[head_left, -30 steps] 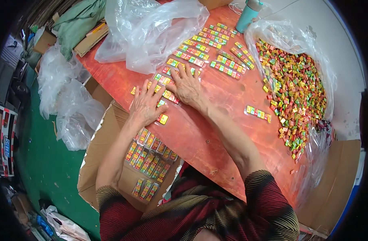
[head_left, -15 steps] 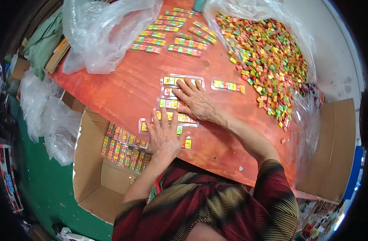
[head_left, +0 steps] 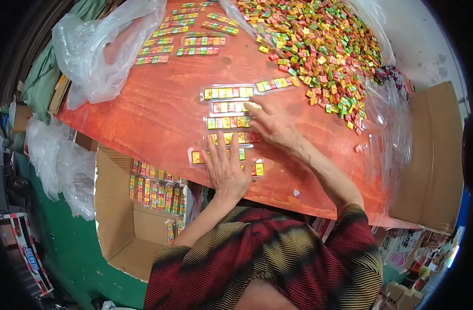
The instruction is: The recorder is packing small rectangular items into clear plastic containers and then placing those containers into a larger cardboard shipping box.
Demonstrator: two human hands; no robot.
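Several clear plastic trays hold rows of small red, yellow and green blocks, stacked one below another in a column before me. My left hand (head_left: 227,168) lies flat with fingers spread over the lower trays, partly covering the bottom ones. My right hand (head_left: 277,126) is at the right ends of the middle trays, fingers stretched out and touching the second tray (head_left: 229,107). The top tray (head_left: 228,93) is uncovered. Beside its right end, a slanted tray (head_left: 277,84) sits close to it.
A big heap of loose coloured blocks (head_left: 319,46) spreads over plastic sheeting at the far right. More filled trays (head_left: 197,51) lie at the back of the red table (head_left: 133,108). Crumpled plastic bags hang at the left. A cardboard box (head_left: 115,206) with filled trays stands below left; another box is right.
My right hand has slid from across the upper trays to their right ends, uncovering the top one. My left hand stays on the lower trays. The whole view has shifted.
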